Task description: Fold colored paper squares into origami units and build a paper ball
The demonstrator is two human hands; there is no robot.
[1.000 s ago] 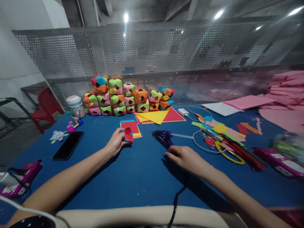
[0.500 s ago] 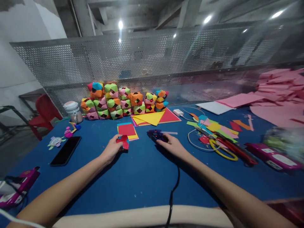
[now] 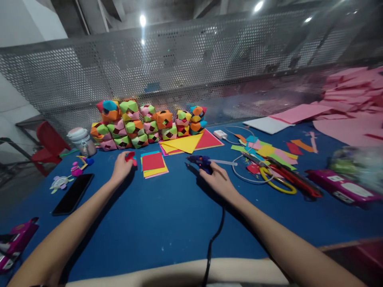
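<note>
Mid-frame, the right hand (image 3: 220, 180) gripped the glue gun (image 3: 201, 160), best kept steady; centre left, the left hand (image 3: 121, 168) pinched folded paper (image 3: 132, 158).

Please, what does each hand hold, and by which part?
The left hand holds folded red paper by one side; the right hand, the glue gun by its handle.

Glue gun (image 3: 198, 160) dark blue; folded paper (image 3: 131, 157) red; table (image 3: 149, 223) blue.
</note>
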